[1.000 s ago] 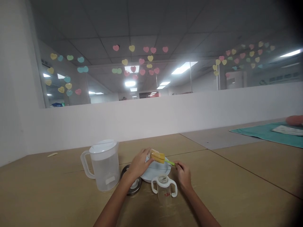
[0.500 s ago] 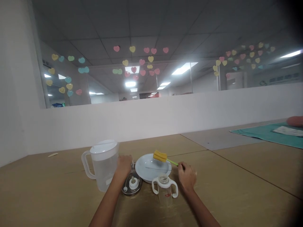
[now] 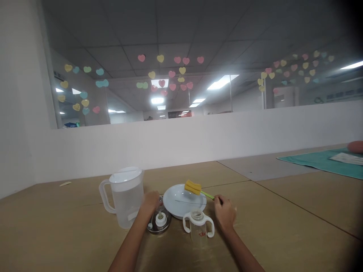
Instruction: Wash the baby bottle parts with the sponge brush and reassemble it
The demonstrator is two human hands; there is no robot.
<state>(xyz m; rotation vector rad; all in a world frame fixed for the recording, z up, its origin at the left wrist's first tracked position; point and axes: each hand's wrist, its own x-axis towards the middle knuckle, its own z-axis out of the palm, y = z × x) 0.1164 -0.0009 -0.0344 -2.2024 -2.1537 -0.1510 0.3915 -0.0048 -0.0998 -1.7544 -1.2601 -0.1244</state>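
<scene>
Flat tan surface (image 3: 283, 234). On it: translucent plastic pitcher (image 3: 127, 207), white-lidded; round metal tray (image 3: 155, 229); round whitish bowl (image 3: 173, 200); clear two-handled bottle (image 3: 198, 228), upright; teal cloth (image 3: 314, 162); small cream scrap (image 3: 65, 184), possibly paper.

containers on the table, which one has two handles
The clear bottle in front of the white bowl: a white handle on each side, while the jug has one and the bowl and metal dish show none.

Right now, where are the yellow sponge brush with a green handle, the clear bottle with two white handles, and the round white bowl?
Yellow sponge brush (image 3: 193, 187), head view: on the sponge head.
Clear two-handled bottle (image 3: 197, 228), head view: on the see-through body.
Round white bowl (image 3: 176, 206), head view: on the bare inner surface.
</scene>
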